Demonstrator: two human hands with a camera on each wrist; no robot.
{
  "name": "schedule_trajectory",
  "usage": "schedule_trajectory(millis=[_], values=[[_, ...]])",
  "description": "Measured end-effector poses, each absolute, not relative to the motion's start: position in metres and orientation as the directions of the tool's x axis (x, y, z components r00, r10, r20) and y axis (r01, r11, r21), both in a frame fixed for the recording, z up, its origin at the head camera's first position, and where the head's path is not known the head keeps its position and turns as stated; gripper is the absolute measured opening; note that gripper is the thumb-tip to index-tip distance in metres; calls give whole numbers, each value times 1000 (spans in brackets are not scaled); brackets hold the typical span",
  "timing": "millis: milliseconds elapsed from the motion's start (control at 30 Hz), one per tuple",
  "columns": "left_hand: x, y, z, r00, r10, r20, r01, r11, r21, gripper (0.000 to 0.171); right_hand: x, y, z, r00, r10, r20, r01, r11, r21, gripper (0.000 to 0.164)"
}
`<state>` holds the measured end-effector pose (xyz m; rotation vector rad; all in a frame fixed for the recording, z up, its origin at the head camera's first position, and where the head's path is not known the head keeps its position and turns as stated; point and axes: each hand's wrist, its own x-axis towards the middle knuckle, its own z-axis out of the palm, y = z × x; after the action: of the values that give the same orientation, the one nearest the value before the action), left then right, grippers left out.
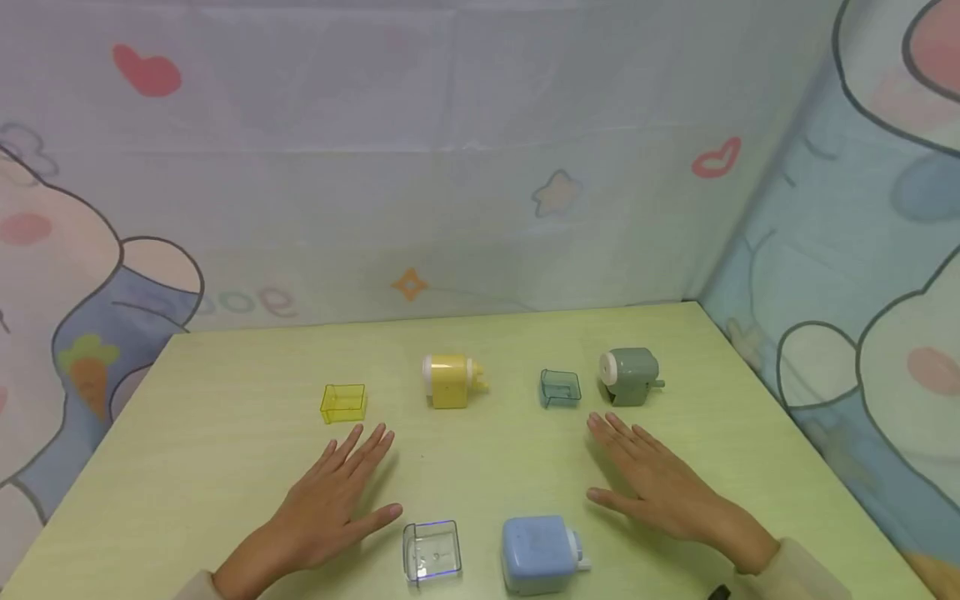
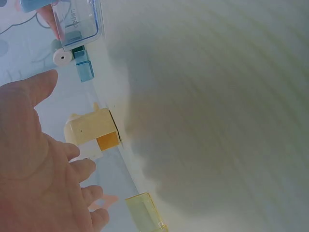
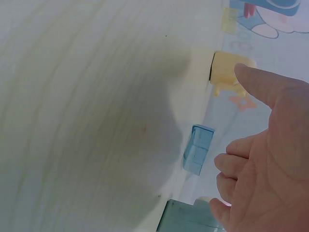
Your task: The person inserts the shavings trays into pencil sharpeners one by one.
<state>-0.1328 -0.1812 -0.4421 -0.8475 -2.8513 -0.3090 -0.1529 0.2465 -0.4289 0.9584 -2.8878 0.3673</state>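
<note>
In the head view my left hand [image 1: 326, 504] is spread with straight fingers over the left of the table, holding nothing. Its fingertips lie nearest a clear yellow tray [image 1: 344, 403], its thumb nearest a colourless clear tray [image 1: 432, 552]. My right hand [image 1: 656, 487] is likewise spread and holds nothing; its fingers point toward a clear teal tray [image 1: 561, 388] and a green crank pencil sharpener [image 1: 632, 377]. A blue crank sharpener [image 1: 538, 554] stands between the hands near the front. Farther back is a yellow sharpener [image 1: 450, 382], with an open slot in its base in the left wrist view.
The pale wooden table [image 1: 480, 458] ends at the back against a hanging cloth [image 1: 480, 167] printed with hearts, a star and cartoon figures. More printed cloth [image 1: 847, 333] closes off the right side.
</note>
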Motion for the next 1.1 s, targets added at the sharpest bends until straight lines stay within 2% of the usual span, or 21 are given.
schedule_trajectory(millis=[200,267,400,500,600,700,800,1000,1100], values=[[-130,-181,-445,-832,516,203,549,817,175,76,-150,243,-431,-794,-581,179,-608,761,-228,78],[-130,-181,-446,-832,517,200,551,811,196,72,-148,242,-430,-799,-575,176,-601,754,-266,73],[-129,-180,-446,-846,503,176,533,807,255,63,-146,240,-423,-815,-559,152,-562,701,-438,52],[-129,-179,-444,-854,494,167,521,799,301,60,-145,235,-416,-810,-572,127,-519,601,-608,40],[-128,-176,-441,-847,506,161,530,784,325,59,-144,230,-411,-770,-625,126,-506,479,-717,35],[-127,-172,-438,-834,534,138,546,769,332,60,-140,224,-410,-710,-692,131,-512,379,-770,35],[-126,-168,-436,-823,558,108,559,761,329,64,-136,218,-410,-662,-739,127,-525,337,-781,39],[-122,-164,-436,-809,586,56,567,750,341,69,-127,209,-413,-679,-731,73,-568,460,-682,56],[-120,-163,-437,-803,595,34,568,747,346,71,-123,206,-414,-678,-733,62,-579,480,-658,61]])
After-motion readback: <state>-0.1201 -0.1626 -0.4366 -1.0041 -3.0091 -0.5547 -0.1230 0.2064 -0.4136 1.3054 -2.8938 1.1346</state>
